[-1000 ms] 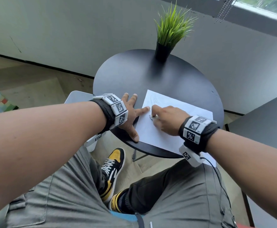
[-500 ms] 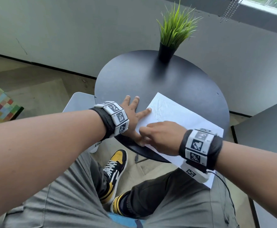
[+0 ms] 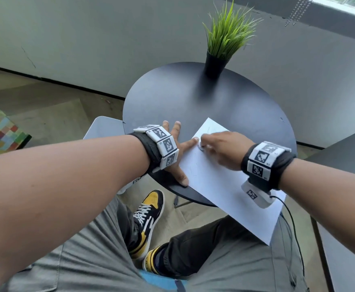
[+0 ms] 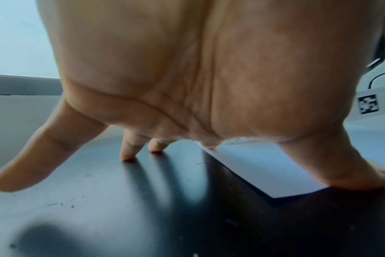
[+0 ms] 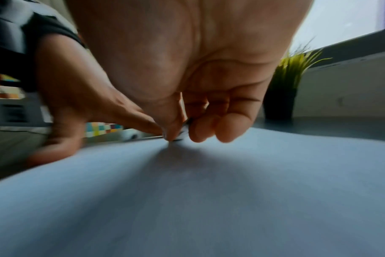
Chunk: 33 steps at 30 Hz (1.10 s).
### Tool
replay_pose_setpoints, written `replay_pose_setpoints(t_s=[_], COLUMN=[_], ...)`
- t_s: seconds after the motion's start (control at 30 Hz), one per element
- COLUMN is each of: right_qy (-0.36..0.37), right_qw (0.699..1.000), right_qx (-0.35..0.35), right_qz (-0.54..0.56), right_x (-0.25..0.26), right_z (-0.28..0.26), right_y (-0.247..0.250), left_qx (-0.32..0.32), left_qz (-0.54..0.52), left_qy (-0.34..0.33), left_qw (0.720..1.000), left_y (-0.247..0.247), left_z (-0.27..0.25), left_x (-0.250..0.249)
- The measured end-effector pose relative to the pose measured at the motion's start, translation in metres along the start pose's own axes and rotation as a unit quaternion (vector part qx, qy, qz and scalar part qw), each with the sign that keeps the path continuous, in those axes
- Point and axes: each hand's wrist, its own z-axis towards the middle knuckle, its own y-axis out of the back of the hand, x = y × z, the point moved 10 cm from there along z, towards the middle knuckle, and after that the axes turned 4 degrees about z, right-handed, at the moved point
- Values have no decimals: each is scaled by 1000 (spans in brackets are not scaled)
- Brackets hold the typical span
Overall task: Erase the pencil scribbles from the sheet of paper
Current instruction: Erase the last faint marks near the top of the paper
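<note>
A white sheet of paper (image 3: 220,182) lies on the round black table (image 3: 193,106), its near corner hanging over the edge. Faint pencil scribbles (image 3: 209,130) show near the sheet's far corner. My left hand (image 3: 177,150) lies flat with fingers spread; its index finger and thumb press the sheet's left edge (image 4: 248,167). My right hand (image 3: 216,148) rests on the paper and pinches a small white eraser (image 5: 184,133) against the sheet, beside the left index fingertip. The eraser (image 3: 202,146) is mostly hidden by the fingers.
A black pot with green grass (image 3: 216,62) stands at the table's far edge. A grey chair seat (image 3: 102,127) sits left of the table, and another dark tabletop (image 3: 347,148) at the right. My legs and a yellow-black shoe (image 3: 149,209) are below.
My right hand slid back toward me over the sheet, then forward again to the far left corner near the scribbles. The left hand has kept pressing the sheet's edge.
</note>
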Motion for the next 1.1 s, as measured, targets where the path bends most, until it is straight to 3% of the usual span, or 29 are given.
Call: replay_pose_setpoints(t_s=[0.17,0.33,0.5,0.6,0.67,0.8,0.9,0.97,1.1], right_qy=[173,49,130,29,-2,95,16,8,122], right_qw=[983,998,985,998,1000,990,999,1000,989], right_qx=[62,4,102,40,10,91,36,11,86], right_qz=[2,30,52,31,20,43,19,8,8], right_x=[72,16,67,23,12,67,24,13,68], right_z=[-34,2,-32,-7,-2,-29,-16,-13,-41], right_y=[-25,-1,-29,-5,-2,-30,-6,-4,-32], left_qx=[0,-10,-4,-14,-14,-11,-10,-6,-5], left_qz=[14,-7,14,3,1,6,2,2,23], left_qy=[2,-3,-2,-7,-6,-3,-5,-3,6], left_qw=[1000,1000,1000,1000,1000,1000,1000,1000,1000], left_y=[2,3,3,3,1,1,1,0,1], left_z=[1,1,-3,0,0,-1,2,3,5], left_x=[0,2,-2,0,1,0,0,1,-3])
